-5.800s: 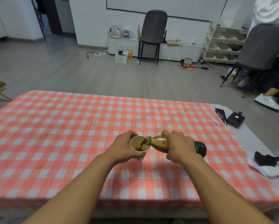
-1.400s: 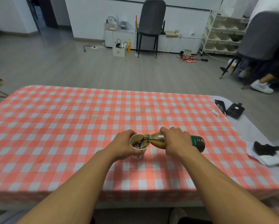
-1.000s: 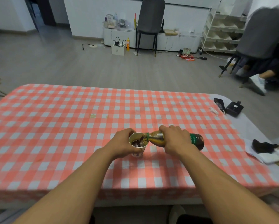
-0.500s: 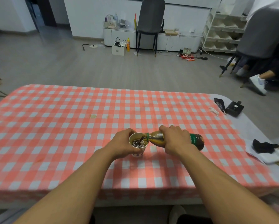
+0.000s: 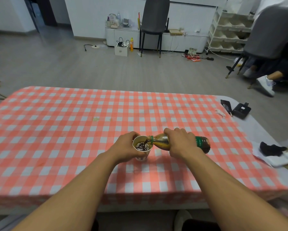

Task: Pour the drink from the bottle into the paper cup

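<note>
A white paper cup [image 5: 142,156] stands on the red-and-white checked tablecloth [image 5: 73,130], near the table's front middle. My left hand [image 5: 125,149] wraps around its left side. Dark frothy drink fills much of the cup. My right hand [image 5: 181,143] grips a plastic bottle [image 5: 160,141] with a green label, lying almost level with its neck over the cup's right rim. A thin dark stream runs from its mouth into the cup. My fingers cover the bottle's middle.
At the table's right end lie a black case [image 5: 241,110], a small black flat object [image 5: 225,105], a scrap of white paper [image 5: 220,112], and a black cloth [image 5: 271,149] on white paper. A seated person's leg and shoe [image 5: 265,83] show at far right.
The drink in the cup has risen and looks frothier. Both hands, the cup and the bottle have stayed nearly where they were, with the pour continuing.
</note>
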